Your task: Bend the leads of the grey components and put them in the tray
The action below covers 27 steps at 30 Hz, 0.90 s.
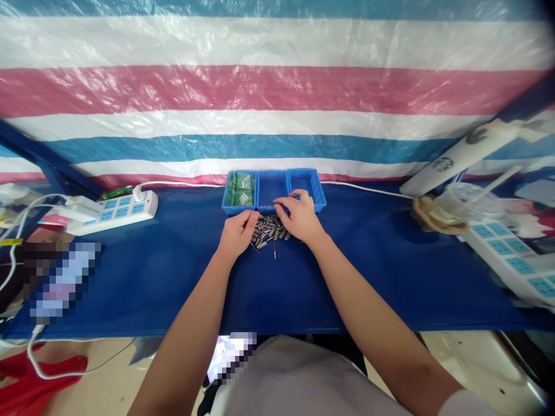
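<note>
A heap of small grey metal pieces (269, 229), thin pins mixed with short cylinders, lies on the blue table. One pin (274, 252) lies apart at the near edge of the heap. My left hand (237, 236) is at the heap's left side, thumb and fingertips pressed together; whatever may be between them is hidden. On the right side, my right hand (302, 218) curves over the heap with its fingers apart and nothing visible in them. Just behind both hands stands a blue three-compartment bin (321, 195). Green packets (240, 189) fill its left compartment.
A white power strip (130, 209) and a phone (67, 280) are on the left of the table (173, 277). At right are a plastic cup (462, 202), another power strip (507, 254) and a leaning white tube (459, 153). A striped sheet (269, 86) hangs behind.
</note>
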Available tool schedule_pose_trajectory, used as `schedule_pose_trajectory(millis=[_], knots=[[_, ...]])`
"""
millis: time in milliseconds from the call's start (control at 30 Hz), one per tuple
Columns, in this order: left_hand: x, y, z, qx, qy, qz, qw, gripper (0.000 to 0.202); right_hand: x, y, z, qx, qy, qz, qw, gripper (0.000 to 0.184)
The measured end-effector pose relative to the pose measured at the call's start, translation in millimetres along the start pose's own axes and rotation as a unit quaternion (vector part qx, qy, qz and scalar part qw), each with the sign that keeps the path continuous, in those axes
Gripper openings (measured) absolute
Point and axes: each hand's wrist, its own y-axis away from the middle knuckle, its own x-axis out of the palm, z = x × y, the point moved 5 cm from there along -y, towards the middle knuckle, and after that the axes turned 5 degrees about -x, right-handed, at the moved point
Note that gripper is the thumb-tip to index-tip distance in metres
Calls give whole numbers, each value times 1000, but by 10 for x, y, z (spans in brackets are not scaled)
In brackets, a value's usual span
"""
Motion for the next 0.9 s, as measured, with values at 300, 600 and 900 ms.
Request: schedule_pose_trajectory(millis=[300, 600, 900], knots=[[-2, 2, 15, -1, -5, 0, 1000, 42, 5, 13, 13, -3, 9, 1, 1000, 34], [-30, -1, 37, -15, -17, -15, 1000, 42, -3, 9, 15, -3, 14, -1, 1000, 36], [-18, -5, -82, 17, -54, 3, 998, 39, -14, 24, 16, -8, 25, 6, 1000, 36]])
